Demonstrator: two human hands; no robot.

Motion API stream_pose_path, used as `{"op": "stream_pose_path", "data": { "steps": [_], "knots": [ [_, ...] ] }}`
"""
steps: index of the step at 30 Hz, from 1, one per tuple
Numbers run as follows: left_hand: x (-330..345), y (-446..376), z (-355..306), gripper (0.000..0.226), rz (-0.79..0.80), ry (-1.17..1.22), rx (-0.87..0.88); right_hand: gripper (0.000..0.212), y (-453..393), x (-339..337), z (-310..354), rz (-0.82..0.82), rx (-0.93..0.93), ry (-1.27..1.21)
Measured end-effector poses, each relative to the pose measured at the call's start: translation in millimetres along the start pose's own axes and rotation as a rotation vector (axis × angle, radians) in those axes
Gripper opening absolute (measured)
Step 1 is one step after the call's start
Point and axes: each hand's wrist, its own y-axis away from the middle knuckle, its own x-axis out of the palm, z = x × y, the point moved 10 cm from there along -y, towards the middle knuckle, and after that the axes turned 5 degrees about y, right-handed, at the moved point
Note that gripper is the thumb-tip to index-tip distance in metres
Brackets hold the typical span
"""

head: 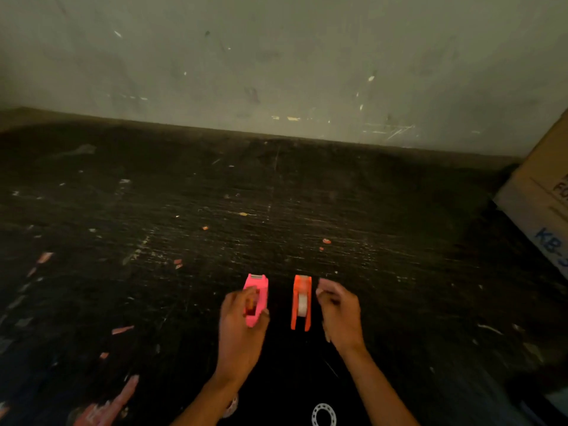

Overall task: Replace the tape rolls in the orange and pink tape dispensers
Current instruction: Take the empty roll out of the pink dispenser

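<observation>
A pink tape dispenser [257, 291] lies on the dark table, its metal cutter pointing away from me. My left hand [241, 327] wraps around its near end and holds it. Just to the right stands an orange tape dispenser [301, 299] with a pale tape roll [302, 301] showing in its middle. My right hand [339, 315] hovers beside the orange dispenser on its right, fingers loosely curled and blurred; I see nothing in it. A white ring-shaped tape core [323, 415] lies near the bottom edge between my forearms.
The scratched black table [215, 216] runs back to a grey wall [276, 56]. A cardboard box [544, 198] stands at the right edge. Scraps of pink and orange tape litter the left side of the surface.
</observation>
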Motion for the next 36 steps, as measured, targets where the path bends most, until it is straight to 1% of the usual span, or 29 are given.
{"op": "stream_pose_path", "data": {
  "steps": [1, 2, 3, 4, 6, 7, 8, 10, 12, 14, 17, 20, 22, 24, 25, 26, 27, 28, 29, 30, 32, 34, 36],
  "knots": [
    [-9.2, -4.8, 7.2, 0.047, -0.003, -0.045, 0.002, 0.022, 1.7, 4.0, 14.8, -0.005, -0.073, 0.029],
    [-11.9, -10.1, 13.9, 0.056, 0.026, -0.087, -0.008, 0.021, 3.9, 11.6, 28.8, 0.025, -0.135, 0.065],
    [-8.4, -12.8, 17.7, 0.064, 0.081, -0.113, -0.023, 0.019, 4.2, 22.4, 36.1, 0.086, -0.161, 0.112],
    [-1.4, -14.7, 20.8, 0.064, 0.141, -0.12, -0.033, 0.018, 5.2, 36.1, 41.8, 0.161, -0.184, 0.17],
    [15.7, -13.7, 20.4, 0.045, 0.25, -0.124, -0.005, 0.014, 11.7, 67.5, 41.8, 0.288, -0.201, 0.319],
    [22.5, -12.0, 23.1, 0.039, 0.284, -0.143, 0.004, 0.012, 15.2, 81.6, 39.6, 0.329, -0.195, 0.395],
    [26.5, -11.4, 30.2, 0.039, 0.298, -0.166, -0.005, 0.015, 17.5, 90.7, 38.6, 0.345, -0.189, 0.467],
    [35.6, -14.1, 41.4, 0.046, 0.287, -0.176, -0.022, 0.027, 15.1, 93.1, 42.3, 0.311, -0.16, 0.619],
    [39.8, -16.1, 39.5, 0.048, 0.237, -0.169, -0.047, 0.035, 13.1, 95.6, 36.6, 0.309, -0.093, 0.692],
    [-0.7, -25.0, 42.9, 0.049, 0.361, -0.093, 0.011, 0.031, 50.0, 110.9, 89.2, 0.136, -0.032, 0.766],
    [8.8, -19.6, 34.4, 0.052, 0.369, -0.099, 0.022, 0.024, 43.4, 97.7, 86.6, 0.062, -0.022, 0.735],
    [-0.8, -25.3, 41.1, 0.055, 0.346, -0.162, 0.012, 0.02, 48.1, 98.8, 97.6, 0.0, -0.099, 0.717],
    [0.0, -24.0, 40.0, 0.06, 0.367, -0.21, 0.031, 0.017, 49.9, 88.7, 98.0, -0.055, -0.113, 0.606],
    [-4.3, -25.5, 39.2, 0.063, 0.321, -0.26, 0.071, 0.013, 51.9, 74.4, 93.3, -0.077, -0.096, 0.449],
    [-10.1, -24.4, 38.8, 0.058, 0.27, -0.236, 0.068, 0.011, 55.3, 67.9, 92.2, -0.08, -0.105, 0.382],
    [-18.0, -19.7, 36.5, 0.049, 0.229, -0.146, 0.043, 0.009, 63.3, 61.3, 94.7, -0.085, -0.13, 0.336],
    [-25.7, -12.3, 35.7, 0.038, 0.211, 0.015, -0.044, 0.007, 72.2, 56.8, 97.8, -0.084, -0.16, 0.3],
    [-28.0, -1.6, 37.9, 0.028, 0.228, 0.235, -0.179, 0.005, 83.5, 54.0, 99.9, -0.076, -0.192, 0.271],
    [-22.0, 12.5, 41.6, 0.025, 0.289, 0.441, -0.327, 0.005, 96.7, 52.8, 99.7, -0.062, -0.222, 0.257],
    [-15.2, 26.6, 40.7, 0.027, 0.353, 0.601, -0.447, 0.004, 108.4, 54.7, 97.5, -0.038, -0.25, 0.271],
    [-10.3, 47.9, 39.7, 0.032, 0.418, 0.732, -0.561, 0.005, 133.1, 60.5, 86.8, -0.001, -0.288, 0.341],
    [-10.1, 62.0, 42.4, 0.031, 0.415, 0.767, -0.63, 0.006, 152.9, 62.8, 77.6, 0.031, -0.298, 0.364],
    [-11.2, 71.9, 45.8, 0.03, 0.427, 0.764, -0.669, 0.012, 166.1, 65.8, 73.3, 0.071, -0.292, 0.373]
  ]
}}
